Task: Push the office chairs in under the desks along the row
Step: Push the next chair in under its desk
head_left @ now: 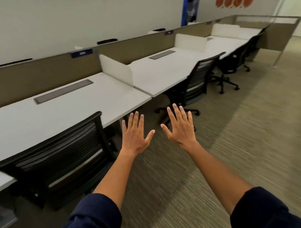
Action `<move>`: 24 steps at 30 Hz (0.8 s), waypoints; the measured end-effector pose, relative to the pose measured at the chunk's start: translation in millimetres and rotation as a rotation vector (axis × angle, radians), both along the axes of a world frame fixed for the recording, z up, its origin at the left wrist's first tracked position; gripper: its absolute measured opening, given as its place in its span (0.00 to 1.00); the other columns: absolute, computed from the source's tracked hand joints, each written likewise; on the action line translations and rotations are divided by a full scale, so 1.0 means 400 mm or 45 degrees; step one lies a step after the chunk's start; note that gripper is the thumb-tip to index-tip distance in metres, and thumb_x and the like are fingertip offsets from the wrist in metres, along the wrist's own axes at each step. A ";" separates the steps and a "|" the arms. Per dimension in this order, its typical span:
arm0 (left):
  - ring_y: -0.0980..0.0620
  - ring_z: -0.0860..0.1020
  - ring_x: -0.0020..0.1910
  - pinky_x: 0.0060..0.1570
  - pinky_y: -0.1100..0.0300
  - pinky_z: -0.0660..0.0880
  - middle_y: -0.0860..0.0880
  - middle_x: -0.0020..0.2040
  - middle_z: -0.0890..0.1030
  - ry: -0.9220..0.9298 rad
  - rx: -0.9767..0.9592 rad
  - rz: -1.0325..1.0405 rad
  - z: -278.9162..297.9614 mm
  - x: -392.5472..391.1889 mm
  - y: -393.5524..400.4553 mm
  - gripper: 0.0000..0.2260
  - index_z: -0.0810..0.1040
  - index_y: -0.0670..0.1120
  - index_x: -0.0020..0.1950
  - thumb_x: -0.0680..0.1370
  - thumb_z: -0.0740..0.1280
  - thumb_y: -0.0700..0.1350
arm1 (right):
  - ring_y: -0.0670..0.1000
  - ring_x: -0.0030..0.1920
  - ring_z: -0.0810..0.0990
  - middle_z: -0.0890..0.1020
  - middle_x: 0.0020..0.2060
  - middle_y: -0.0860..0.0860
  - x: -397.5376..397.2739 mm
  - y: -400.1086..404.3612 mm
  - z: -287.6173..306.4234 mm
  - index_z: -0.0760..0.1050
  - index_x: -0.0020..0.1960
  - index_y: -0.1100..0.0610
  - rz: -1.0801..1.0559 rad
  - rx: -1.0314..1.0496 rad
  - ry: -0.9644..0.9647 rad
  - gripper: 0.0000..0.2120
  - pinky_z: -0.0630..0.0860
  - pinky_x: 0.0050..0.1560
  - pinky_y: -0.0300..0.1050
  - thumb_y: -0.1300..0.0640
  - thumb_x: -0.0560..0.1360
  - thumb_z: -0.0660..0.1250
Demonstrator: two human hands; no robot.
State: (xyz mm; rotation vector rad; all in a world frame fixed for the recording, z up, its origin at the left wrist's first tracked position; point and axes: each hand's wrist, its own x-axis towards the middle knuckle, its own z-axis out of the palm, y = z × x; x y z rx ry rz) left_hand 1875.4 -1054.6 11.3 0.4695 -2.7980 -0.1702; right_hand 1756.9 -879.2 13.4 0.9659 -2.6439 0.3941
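Overhead and slightly from the aisle side, the head view takes in a long row of white desks (86, 107) running from lower left to upper right, backed by a tan partition (43, 74) and split by short white dividers (116, 70). Striped carpet (236, 144) fills the right half, blurred with streaks.

Nearest is a black mesh-backed office chair (60, 152) at lower left, its backrest close against the desk edge and its seat tucked beneath the top. Next along the row stands a second chair (195, 83), also with its seat under the desk edge, its wheeled base showing on the carpet. A third chair (231, 63) sits farther up the row, angled, with its base out on the carpet; more dark chair backs beyond it are too small to tell apart.

Both arms reach forward from dark blue sleeves (92, 217), pushed up above the forearms. The left hand (135, 134) is spread flat, fingers apart, palm down and away, holding nothing; it hangs over the carpet just right of the nearest chair's backrest, not touching it. The right hand (180, 128) is likewise splayed wide and empty, just beside the left, with the second chair's base directly beyond its fingertips. Neither hand touches any chair; the two hover between the first and second chairs.
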 end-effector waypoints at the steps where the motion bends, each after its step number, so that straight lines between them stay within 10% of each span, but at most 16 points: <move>1: 0.46 0.40 0.82 0.79 0.39 0.41 0.45 0.83 0.45 -0.006 -0.003 -0.056 -0.002 -0.051 0.048 0.40 0.47 0.46 0.82 0.77 0.43 0.70 | 0.59 0.82 0.50 0.52 0.82 0.55 -0.024 0.059 0.003 0.51 0.82 0.52 -0.046 -0.004 -0.006 0.40 0.49 0.79 0.65 0.30 0.78 0.43; 24: 0.45 0.42 0.82 0.79 0.38 0.44 0.43 0.83 0.47 -0.002 -0.033 -0.439 0.031 -0.838 0.823 0.37 0.49 0.45 0.82 0.81 0.49 0.67 | 0.58 0.82 0.45 0.48 0.83 0.54 -0.678 0.887 0.011 0.47 0.83 0.51 -0.411 0.015 0.001 0.39 0.44 0.79 0.65 0.31 0.80 0.49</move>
